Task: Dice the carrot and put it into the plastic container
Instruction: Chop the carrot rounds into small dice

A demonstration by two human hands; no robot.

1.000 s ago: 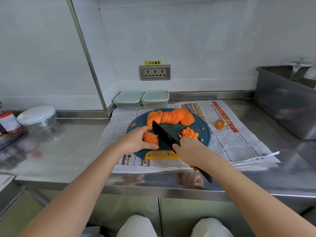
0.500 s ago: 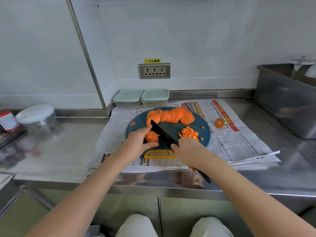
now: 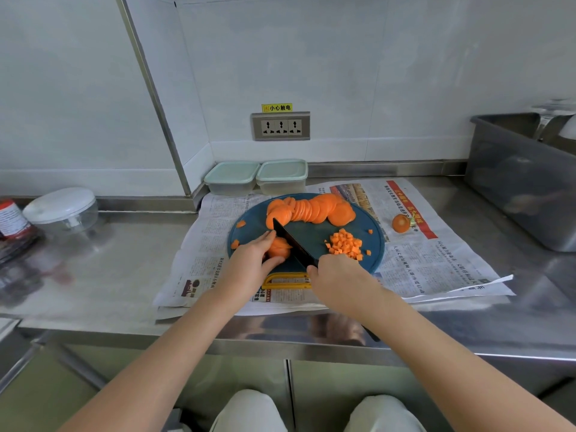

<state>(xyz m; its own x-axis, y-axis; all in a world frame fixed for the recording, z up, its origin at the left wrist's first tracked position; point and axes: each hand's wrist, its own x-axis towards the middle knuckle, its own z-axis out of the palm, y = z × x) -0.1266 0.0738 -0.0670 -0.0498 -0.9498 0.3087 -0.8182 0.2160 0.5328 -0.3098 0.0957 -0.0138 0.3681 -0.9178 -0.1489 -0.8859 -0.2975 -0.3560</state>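
Observation:
A round dark-blue cutting board (image 3: 314, 236) with a yellow handle lies on newspaper. Along its far side runs a row of carrot slices (image 3: 311, 210). A heap of diced carrot (image 3: 344, 244) lies on its right part. My left hand (image 3: 252, 263) holds a small stack of carrot slices (image 3: 278, 247) between fingers and thumb. My right hand (image 3: 335, 279) grips a black knife (image 3: 293, 241), whose blade stands against the right side of that stack. Two lidded plastic containers (image 3: 282, 176) stand behind the board by the wall.
A carrot end (image 3: 400, 223) lies on the newspaper (image 3: 436, 260) to the right. A steel sink (image 3: 523, 182) rises at the far right. At the left stand a clear chopper bowl with a white lid (image 3: 62, 210) and a red-labelled jar (image 3: 11, 218). A wall socket (image 3: 280, 126) sits above.
The view has shifted slightly. The knife blade and both hands stay at the small carrot stack, with only slight movement of the blade against it.

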